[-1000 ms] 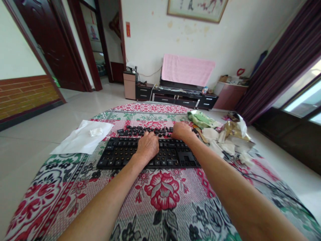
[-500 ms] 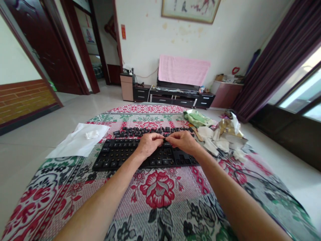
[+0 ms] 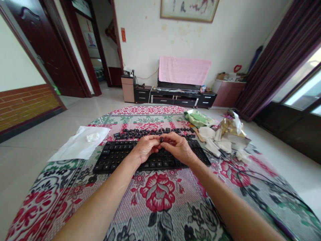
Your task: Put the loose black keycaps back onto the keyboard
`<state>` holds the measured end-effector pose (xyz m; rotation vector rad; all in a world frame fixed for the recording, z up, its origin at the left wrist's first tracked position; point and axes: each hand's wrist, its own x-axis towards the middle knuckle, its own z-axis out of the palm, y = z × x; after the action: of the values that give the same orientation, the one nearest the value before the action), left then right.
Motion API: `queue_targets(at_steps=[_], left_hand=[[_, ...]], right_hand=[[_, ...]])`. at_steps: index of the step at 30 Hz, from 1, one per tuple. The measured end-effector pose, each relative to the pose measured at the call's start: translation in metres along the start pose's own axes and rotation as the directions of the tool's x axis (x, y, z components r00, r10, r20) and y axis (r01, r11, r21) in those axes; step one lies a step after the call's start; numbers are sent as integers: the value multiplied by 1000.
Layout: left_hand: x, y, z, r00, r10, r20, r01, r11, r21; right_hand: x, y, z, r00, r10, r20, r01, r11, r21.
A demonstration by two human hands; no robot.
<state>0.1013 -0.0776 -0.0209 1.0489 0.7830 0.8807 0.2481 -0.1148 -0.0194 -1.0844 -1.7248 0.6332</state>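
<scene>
Between my two hands is a small black keycap (image 3: 162, 140), held above the keyboard. The fingers of my right hand (image 3: 177, 147) are pinched on it from the right. My left hand (image 3: 147, 147) has its thumb and forefinger closed at the keycap's left side, touching it. Below them lies a black keyboard (image 3: 112, 156) with many keys off and bare key posts showing; its middle is partly hidden by my hands. Loose black keycaps (image 3: 140, 133) lie in a long heap just behind the keyboard.
On the left a white paper sheet (image 3: 72, 150) carries a crumpled tissue (image 3: 92, 137). To the right are a green package (image 3: 199, 118), crumpled tissues (image 3: 223, 145), a gold wrapper (image 3: 228, 127) and a black cable (image 3: 265, 180). A flowered tablecloth (image 3: 160, 192) covers the table.
My right hand has shifted a little left and turned, bringing the keycap into clearer view between the fingers. My left hand has moved slightly left. The head view has shifted slightly.
</scene>
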Motion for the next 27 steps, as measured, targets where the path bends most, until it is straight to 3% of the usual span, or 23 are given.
queue_targets(at_steps=[9,11,17,27], left_hand=[[-6,6,-2,991,128,-24,-111,924,366],[-5,6,-3,994,101,-37,-83,940,330],[0,8,-11,997,-79,13,79,996,49],[-2,12,-16,982,-187,33,185,981,58]], right_hand=[[-2,0,-2,1000,21,15,-18,982,-186],[-1,1,-1,999,27,19,-24,988,-152],[-1,6,1,992,109,56,-118,976,183],[-6,3,0,951,238,198,-299,872,387]])
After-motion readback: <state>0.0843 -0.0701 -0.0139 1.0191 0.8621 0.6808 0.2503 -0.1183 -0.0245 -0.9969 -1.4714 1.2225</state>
